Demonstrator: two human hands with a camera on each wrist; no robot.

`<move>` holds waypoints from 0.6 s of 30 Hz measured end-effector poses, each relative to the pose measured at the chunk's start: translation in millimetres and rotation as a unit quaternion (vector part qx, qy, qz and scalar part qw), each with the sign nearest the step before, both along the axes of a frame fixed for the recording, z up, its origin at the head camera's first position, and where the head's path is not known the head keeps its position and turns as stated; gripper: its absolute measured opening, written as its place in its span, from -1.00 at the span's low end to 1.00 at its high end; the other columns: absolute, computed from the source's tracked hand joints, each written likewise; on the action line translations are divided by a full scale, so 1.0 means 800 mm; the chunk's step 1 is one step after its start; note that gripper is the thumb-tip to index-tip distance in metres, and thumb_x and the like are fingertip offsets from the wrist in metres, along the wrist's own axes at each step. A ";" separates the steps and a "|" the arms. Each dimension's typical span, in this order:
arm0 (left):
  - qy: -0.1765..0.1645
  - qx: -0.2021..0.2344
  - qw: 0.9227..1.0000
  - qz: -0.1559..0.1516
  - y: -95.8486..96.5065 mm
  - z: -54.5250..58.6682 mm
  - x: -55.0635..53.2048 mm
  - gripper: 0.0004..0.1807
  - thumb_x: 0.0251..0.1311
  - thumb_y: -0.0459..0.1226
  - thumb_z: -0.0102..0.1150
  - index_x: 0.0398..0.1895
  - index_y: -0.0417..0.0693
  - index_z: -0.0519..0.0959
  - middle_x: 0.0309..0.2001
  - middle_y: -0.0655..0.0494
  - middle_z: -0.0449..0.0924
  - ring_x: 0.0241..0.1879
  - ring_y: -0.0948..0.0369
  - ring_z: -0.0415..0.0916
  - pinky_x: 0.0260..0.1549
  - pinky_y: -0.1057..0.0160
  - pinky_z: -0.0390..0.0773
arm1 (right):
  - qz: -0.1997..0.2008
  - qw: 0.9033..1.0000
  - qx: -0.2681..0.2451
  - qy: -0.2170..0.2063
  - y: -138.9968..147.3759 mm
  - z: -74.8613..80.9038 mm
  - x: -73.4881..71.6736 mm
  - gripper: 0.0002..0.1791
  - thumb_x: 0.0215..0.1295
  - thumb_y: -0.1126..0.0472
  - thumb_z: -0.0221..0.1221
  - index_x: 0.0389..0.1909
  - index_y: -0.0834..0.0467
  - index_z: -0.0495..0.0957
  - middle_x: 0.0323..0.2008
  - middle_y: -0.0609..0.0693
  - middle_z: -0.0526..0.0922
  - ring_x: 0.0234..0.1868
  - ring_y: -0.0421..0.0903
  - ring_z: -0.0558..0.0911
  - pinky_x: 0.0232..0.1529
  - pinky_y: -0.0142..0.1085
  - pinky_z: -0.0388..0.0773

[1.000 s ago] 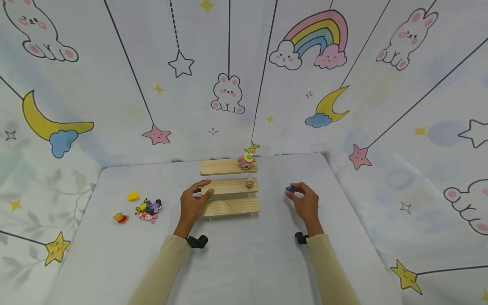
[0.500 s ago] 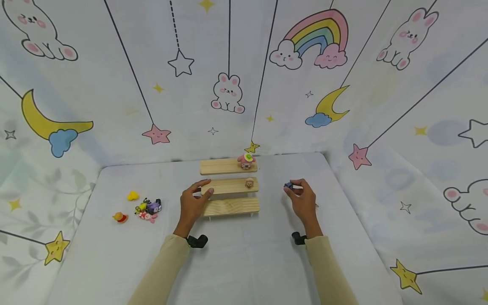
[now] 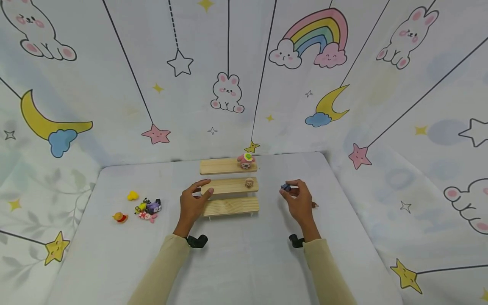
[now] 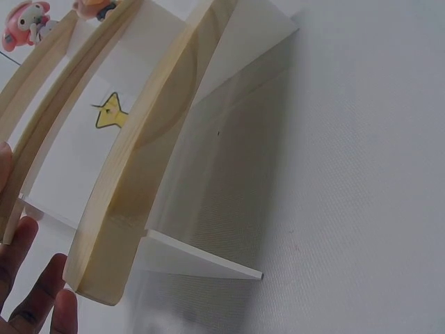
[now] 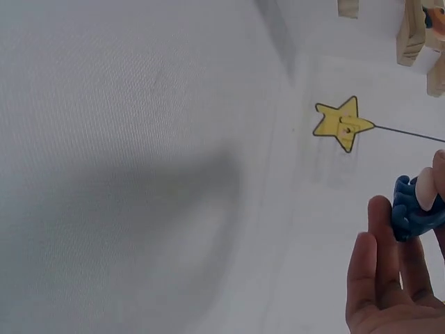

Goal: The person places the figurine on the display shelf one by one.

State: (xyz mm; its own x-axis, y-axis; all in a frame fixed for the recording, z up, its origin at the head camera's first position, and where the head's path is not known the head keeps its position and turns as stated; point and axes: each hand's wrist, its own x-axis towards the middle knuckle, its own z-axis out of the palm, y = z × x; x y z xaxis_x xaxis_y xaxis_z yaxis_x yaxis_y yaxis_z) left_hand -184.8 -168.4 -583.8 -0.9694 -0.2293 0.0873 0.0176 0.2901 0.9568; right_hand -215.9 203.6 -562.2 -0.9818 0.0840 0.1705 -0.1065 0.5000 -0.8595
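Note:
A three-tier wooden display shelf (image 3: pixel 231 206) with pale side supports stands mid-table. My left hand (image 3: pixel 192 207) holds the left end of its middle plank, thumb at the front and fingers behind; in the left wrist view, fingers (image 4: pixel 45 289) show beside the planks. To the shelf's right, my right hand (image 3: pixel 300 204) pinches a small blue toy figurine (image 3: pixel 285 187). The right wrist view shows a pale oval patch on that blue figurine (image 5: pixel 410 217), partly hidden by the fingers. A pink figurine (image 3: pixel 246 161) sits on the top plank's right end, a small tan-faced figurine (image 3: pixel 249 183) on the middle plank's.
At the table's left lie a heap of several colourful figurines (image 3: pixel 148 209), a yellow piece (image 3: pixel 133 195) and an orange-and-red figurine (image 3: pixel 120 217). A small brown item (image 3: pixel 314 204) lies just right of my right hand. Printed cloth walls (image 3: pixel 183 106) border the back and sides.
My right hand has moved left toward the shelf with the blue figurine, uncovering more of the small brown item behind it. The left hand keeps its hold on the shelf.

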 end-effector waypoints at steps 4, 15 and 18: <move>-0.002 0.002 1.000 0.000 -0.001 0.000 0.000 -0.55 0.30 0.06 0.48 0.23 0.28 0.73 0.33 0.15 0.66 0.22 0.06 0.53 0.00 0.20 0.52 | 0.008 1.000 -0.011 0.008 -0.005 -0.002 0.003 -0.55 0.35 0.18 0.46 0.20 0.10 0.59 0.07 -0.01 0.63 0.00 -0.07 0.70 0.01 -0.38 0.60; 0.000 0.001 1.000 0.001 0.000 0.001 -0.001 -0.55 0.30 0.04 0.48 0.24 0.26 0.73 0.32 0.14 0.67 0.21 0.06 0.54 0.01 0.20 0.51 | 0.034 0.999 -0.018 0.023 -0.025 0.000 0.014 -0.57 0.32 0.16 0.48 0.17 0.06 0.63 0.08 0.00 0.67 -0.01 -0.05 0.71 0.01 -0.52 0.59; 0.002 0.002 1.000 0.001 0.000 0.001 -0.001 -0.55 0.30 0.04 0.48 0.23 0.27 0.73 0.31 0.15 0.68 0.21 0.06 0.54 -0.01 0.22 0.52 | 0.041 0.999 -0.017 0.023 -0.030 0.000 0.017 -0.59 0.31 0.12 0.49 0.15 -0.01 0.66 0.05 -0.02 0.71 -0.02 -0.07 0.72 0.05 -0.37 0.65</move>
